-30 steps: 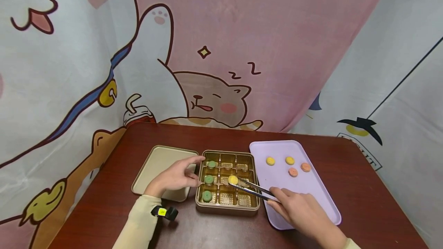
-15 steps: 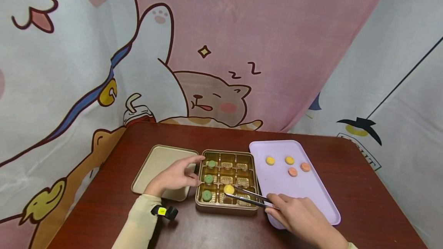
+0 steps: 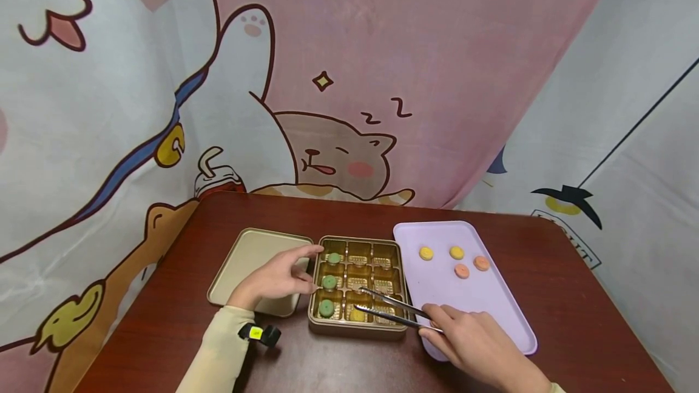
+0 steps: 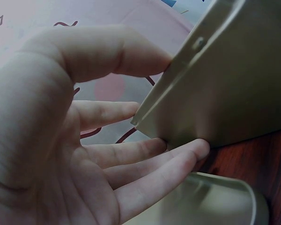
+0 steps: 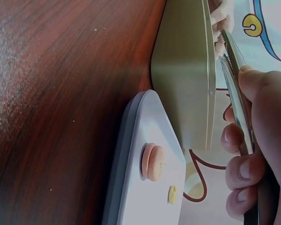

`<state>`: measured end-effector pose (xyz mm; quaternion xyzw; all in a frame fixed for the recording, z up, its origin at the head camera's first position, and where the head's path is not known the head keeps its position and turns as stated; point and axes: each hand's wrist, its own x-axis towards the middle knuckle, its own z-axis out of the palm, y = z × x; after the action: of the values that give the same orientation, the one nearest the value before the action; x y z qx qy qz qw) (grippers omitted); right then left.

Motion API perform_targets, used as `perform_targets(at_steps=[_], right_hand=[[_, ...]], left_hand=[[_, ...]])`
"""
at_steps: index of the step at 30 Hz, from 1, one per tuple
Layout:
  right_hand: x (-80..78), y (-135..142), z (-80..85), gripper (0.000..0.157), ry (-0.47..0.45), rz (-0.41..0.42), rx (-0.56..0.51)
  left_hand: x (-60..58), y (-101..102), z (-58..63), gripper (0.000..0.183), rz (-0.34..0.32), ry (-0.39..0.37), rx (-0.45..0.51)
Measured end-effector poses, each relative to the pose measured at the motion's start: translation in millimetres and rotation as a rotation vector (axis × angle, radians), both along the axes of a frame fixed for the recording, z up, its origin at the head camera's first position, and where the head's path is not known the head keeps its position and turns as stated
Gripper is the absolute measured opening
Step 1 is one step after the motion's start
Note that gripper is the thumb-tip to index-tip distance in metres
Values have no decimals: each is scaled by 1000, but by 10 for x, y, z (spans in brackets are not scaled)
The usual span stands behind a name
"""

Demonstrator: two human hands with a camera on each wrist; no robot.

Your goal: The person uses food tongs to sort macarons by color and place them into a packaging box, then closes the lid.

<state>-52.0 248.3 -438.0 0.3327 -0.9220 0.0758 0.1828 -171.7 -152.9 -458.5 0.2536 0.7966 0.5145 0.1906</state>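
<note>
A gold tin (image 3: 357, 331) with a divided gold insert stands mid-table. Green macarons sit in its left column: back (image 3: 334, 258), middle (image 3: 329, 282) and front (image 3: 326, 308). One yellow macaron (image 3: 357, 315) lies in the front middle compartment. Above it, my right hand (image 3: 472, 339) grips metal tongs (image 5: 235, 89), whose tips are spread apart with nothing between them. My left hand (image 3: 277, 276) touches the tin's left side; in the left wrist view its extended fingers (image 4: 154, 176) lie against the tin's wall (image 4: 234, 84), thumb at the rim.
To the right lies a lilac tray (image 3: 437, 305) with two yellow macarons, left (image 3: 426, 253) and right (image 3: 457, 252), and two pink ones, near (image 3: 461, 271) and far (image 3: 482, 263). The tin's lid (image 3: 256, 247) lies left, partly under my left hand. A printed cloth (image 3: 437, 77) hangs behind.
The tongs have carried the yellow macaron toward the front and lowered it into the front middle compartment. Their tips have then parted and let it go. My left hand has stayed put.
</note>
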Motion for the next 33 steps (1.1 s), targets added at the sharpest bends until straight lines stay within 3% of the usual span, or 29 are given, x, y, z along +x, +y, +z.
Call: perform_targets(at_steps=[15, 33], right_hand=[[-46, 62, -1, 25, 84, -6, -38], [-224, 252, -19, 32, 152, -109, -90]], left_hand=[[7, 4, 2, 84, 10, 11, -21], [0, -2, -24, 83, 6, 2, -10]])
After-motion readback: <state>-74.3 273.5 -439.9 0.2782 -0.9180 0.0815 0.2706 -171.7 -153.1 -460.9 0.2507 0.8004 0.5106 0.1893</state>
